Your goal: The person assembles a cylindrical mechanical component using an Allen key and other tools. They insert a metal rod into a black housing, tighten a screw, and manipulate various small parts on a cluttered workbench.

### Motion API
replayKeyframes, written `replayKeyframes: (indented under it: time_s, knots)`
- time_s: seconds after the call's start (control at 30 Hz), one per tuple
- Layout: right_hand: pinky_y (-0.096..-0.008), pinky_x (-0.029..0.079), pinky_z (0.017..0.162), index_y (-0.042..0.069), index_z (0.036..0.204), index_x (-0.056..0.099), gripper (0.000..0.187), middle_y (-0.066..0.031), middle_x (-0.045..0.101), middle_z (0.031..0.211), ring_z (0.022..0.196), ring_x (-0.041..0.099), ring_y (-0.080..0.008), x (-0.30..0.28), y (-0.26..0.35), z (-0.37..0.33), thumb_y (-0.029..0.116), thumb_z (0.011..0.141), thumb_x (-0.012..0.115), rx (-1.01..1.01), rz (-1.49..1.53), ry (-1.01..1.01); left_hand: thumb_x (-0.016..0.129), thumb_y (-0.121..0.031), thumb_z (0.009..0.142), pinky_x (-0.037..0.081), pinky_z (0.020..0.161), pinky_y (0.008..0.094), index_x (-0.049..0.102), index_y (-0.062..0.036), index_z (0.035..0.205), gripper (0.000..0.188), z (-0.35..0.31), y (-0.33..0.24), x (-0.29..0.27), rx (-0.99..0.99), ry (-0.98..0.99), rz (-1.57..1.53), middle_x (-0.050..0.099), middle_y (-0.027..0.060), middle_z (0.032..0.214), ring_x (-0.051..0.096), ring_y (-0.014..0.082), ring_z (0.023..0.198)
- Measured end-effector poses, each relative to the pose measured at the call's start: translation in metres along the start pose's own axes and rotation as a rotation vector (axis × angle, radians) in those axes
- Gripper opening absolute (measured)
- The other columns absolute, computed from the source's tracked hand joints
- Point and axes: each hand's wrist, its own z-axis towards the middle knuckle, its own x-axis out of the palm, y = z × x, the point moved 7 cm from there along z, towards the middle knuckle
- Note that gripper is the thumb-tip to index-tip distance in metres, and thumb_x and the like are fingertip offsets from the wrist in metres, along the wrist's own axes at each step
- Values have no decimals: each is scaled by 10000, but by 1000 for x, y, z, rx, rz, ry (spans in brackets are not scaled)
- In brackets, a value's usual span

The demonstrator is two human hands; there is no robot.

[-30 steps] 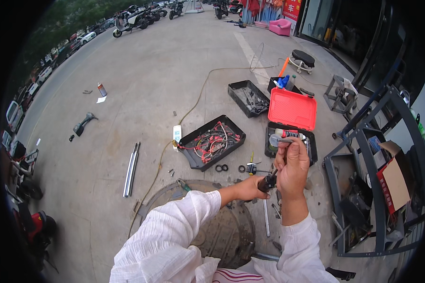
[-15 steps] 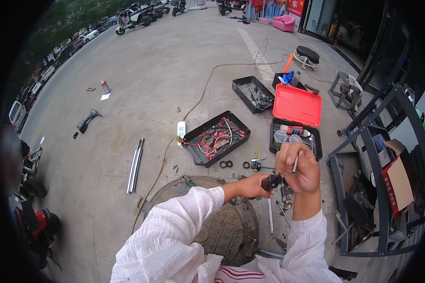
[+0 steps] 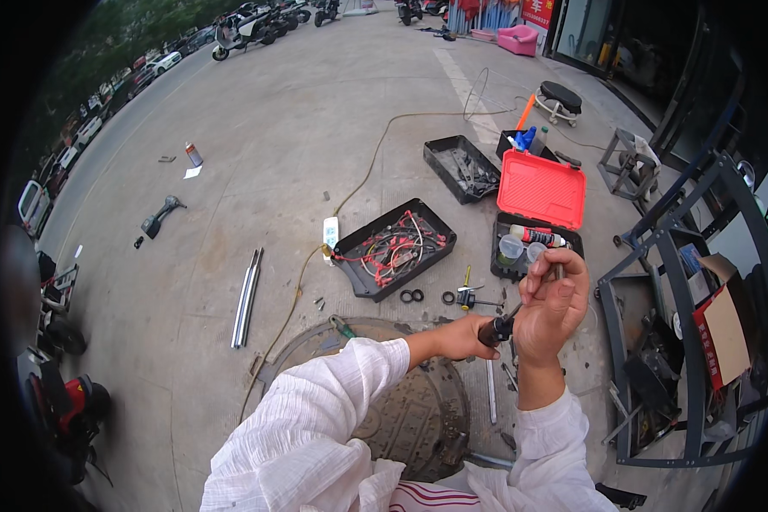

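My left hand (image 3: 462,339) is closed around a short black cylinder (image 3: 491,332) over the right edge of the round manhole cover (image 3: 405,418). Just to its right, my right hand (image 3: 553,309) is raised, fingers bent around a thin metal rod (image 3: 560,271). One end of the rod shows between the fingertips, and a thin shaft slants down toward the cylinder's opening. Whether the shaft is inside the cylinder I cannot tell. Beyond my hands lie black rubber rings (image 3: 411,296) and a screwdriver with a yellow handle (image 3: 467,276). A long metal tube (image 3: 491,392) lies below the cylinder.
A black tray of red and black cables (image 3: 392,250) stands ahead, with another parts tray (image 3: 461,170) behind it. An open red-lidded toolbox (image 3: 541,189) is beyond my right hand. Metal tubes (image 3: 247,299) lie left. A metal rack (image 3: 687,324) stands right.
My right hand has shifted right and turned, its fingers loosening and the rod changing its angle. My left hand keeps its grip on the cylinder almost in place.
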Motion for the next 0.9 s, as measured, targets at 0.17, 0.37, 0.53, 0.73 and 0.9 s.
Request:
replayKeyframes:
  time_s: [0.17, 0.37, 0.53, 0.73, 0.9]
  knots:
    - [-195, 371, 524, 23, 982, 529, 449, -62, 524, 815, 671, 481, -96, 3, -2, 3, 463, 982, 441, 108, 74, -82, 748, -38, 738, 388, 641, 240, 534, -54, 905, 271, -3, -12, 0, -15, -81, -98, 467, -68, 736, 438, 63, 699]
    - [-196, 274, 423, 4, 1006, 553, 530, -20, 452, 626, 442, 304, -57, -5, -22, 7, 505, 987, 380, 512, 428, 82, 736, -36, 765, 457, 654, 261, 566, -48, 968, 265, 0, -11, -3, -31, -16, 64, 562, -30, 772, 538, 83, 724]
    - [-189, 235, 420, 5, 1133, 547, 471, -19, 462, 710, 458, 274, -27, 0, -4, 8, 432, 1006, 395, 150, 210, -39, 740, -37, 763, 441, 633, 262, 551, -51, 927, 250, -1, -10, -3, -21, -27, 21, 531, -38, 743, 516, 80, 702]
    - [-194, 266, 464, -27, 973, 593, 434, -45, 478, 779, 511, 320, -42, -1, -16, 9, 383, 995, 453, 251, 207, 189, 742, -39, 752, 419, 657, 254, 547, -41, 935, 268, 0, -9, -1, -31, -7, 46, 518, -39, 759, 482, 74, 720]
    - [-212, 300, 480, -26, 824, 586, 455, -55, 477, 722, 545, 384, -73, 10, -8, -1, 409, 949, 536, 469, 625, 645, 735, -29, 762, 422, 702, 259, 539, -46, 955, 276, -7, -8, 10, -34, 50, 199, 521, -36, 810, 478, 74, 770]
